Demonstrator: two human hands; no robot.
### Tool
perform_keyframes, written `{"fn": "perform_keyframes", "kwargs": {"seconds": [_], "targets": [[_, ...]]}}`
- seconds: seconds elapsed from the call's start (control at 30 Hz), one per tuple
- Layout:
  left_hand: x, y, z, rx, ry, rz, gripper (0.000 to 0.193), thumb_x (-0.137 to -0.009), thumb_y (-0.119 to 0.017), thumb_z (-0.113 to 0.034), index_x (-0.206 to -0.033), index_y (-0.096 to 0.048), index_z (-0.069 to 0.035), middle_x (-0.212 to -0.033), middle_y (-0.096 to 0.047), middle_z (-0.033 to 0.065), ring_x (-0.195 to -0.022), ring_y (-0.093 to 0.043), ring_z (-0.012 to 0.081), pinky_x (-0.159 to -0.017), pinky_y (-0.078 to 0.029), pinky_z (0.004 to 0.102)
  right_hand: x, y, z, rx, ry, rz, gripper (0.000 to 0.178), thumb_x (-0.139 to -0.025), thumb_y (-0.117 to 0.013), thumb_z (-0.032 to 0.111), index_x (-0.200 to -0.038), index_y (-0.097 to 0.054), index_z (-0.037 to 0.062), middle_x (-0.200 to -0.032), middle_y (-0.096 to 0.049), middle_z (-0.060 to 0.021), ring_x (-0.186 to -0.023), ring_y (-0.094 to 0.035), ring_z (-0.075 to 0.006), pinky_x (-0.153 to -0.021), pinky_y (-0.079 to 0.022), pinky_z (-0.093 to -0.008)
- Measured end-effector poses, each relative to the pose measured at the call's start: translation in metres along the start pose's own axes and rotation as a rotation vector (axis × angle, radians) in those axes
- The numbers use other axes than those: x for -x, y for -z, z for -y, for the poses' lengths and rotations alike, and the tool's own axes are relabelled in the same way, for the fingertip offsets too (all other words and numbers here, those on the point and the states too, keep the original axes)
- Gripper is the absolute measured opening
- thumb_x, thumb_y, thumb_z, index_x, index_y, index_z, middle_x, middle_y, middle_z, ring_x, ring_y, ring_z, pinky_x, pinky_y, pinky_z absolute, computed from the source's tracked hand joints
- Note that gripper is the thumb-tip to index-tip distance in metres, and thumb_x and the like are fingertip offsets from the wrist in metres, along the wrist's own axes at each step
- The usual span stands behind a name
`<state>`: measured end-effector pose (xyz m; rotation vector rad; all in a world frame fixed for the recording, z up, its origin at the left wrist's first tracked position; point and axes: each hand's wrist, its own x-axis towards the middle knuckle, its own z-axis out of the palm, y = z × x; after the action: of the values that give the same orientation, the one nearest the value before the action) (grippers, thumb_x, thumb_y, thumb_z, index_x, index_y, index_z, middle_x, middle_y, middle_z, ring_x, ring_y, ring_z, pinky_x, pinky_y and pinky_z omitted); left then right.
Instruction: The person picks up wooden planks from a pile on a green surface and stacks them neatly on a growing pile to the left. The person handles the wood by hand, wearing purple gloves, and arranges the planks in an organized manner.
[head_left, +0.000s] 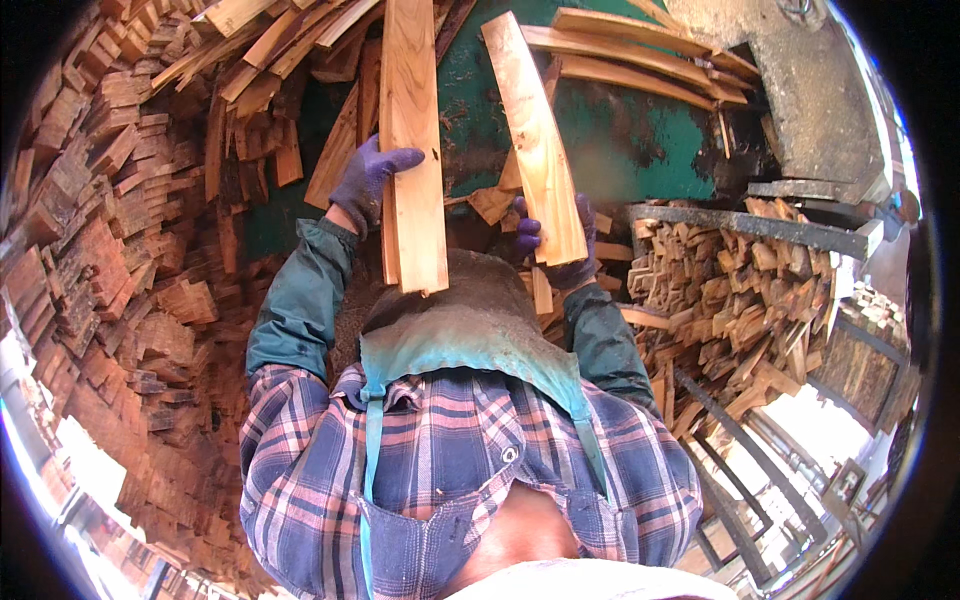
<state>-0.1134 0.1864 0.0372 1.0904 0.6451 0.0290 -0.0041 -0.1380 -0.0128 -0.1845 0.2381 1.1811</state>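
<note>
My left hand, in a purple glove, is closed around long wooden boards. They stand nearly lengthwise in front of me, one face-on with a second edge showing behind its left side. My right hand, gloved alike, grips a shorter, pale wooden board near its lower end, the fingers wrapped behind it. The two hands are apart, and the boards do not touch each other. Below them is my dirty, blue-green apron.
A worn green surface lies ahead, with several wooden strips across its far right. Stacked wood pieces rise high on the left. More cut wood fills the right side under a metal bar. Metal frame bars stand lower right.
</note>
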Motion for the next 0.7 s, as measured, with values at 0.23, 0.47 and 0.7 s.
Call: {"fn": "perform_keyframes", "kwargs": {"seconds": [0.23,0.47,0.7], "targets": [[-0.014,-0.013,0.028,0.056,0.087,-0.023,0.049,-0.083,-0.081,-0.022,-0.123,-0.065,0.001,-0.101,-0.074,0.0125,-0.090,-0.073,0.0236,-0.084,-0.060,0.0362,-0.013,-0.034,-0.016,0.206,0.017,-0.064,0.079,-0.095,-0.069,0.050,-0.156,-0.037,0.0104,-0.142,-0.053,-0.0241,-0.100,-0.064,-0.0246,-0.081,-0.057,-0.0390],[-0.056,-0.052,0.090,-0.088,-0.118,-0.238,0.079,-0.079,-0.091,-0.031,-0.138,-0.053,0.005,-0.128,-0.067,0.0153,-0.118,-0.064,0.0260,-0.102,-0.051,0.0382,-0.021,-0.010,-0.047,1.768,-0.014,-0.147,0.122,-0.080,-0.085,0.054,-0.161,-0.017,-0.0070,-0.164,-0.029,-0.0294,-0.155,-0.025,-0.0325,-0.124,-0.027,-0.0385],[0.009,-0.030,0.063,-0.600,-0.610,-0.181,0.058,-0.085,-0.082,-0.044,-0.118,-0.072,0.002,-0.109,-0.074,0.0146,-0.104,-0.064,0.0170,-0.095,-0.051,0.0404,-0.112,-0.027,-0.051,0.930,-0.033,0.029,0.065,-0.102,-0.066,0.043,-0.149,-0.045,0.0032,-0.135,-0.059,-0.0103,-0.122,-0.057,-0.0224,-0.108,-0.046,-0.0380]]}}
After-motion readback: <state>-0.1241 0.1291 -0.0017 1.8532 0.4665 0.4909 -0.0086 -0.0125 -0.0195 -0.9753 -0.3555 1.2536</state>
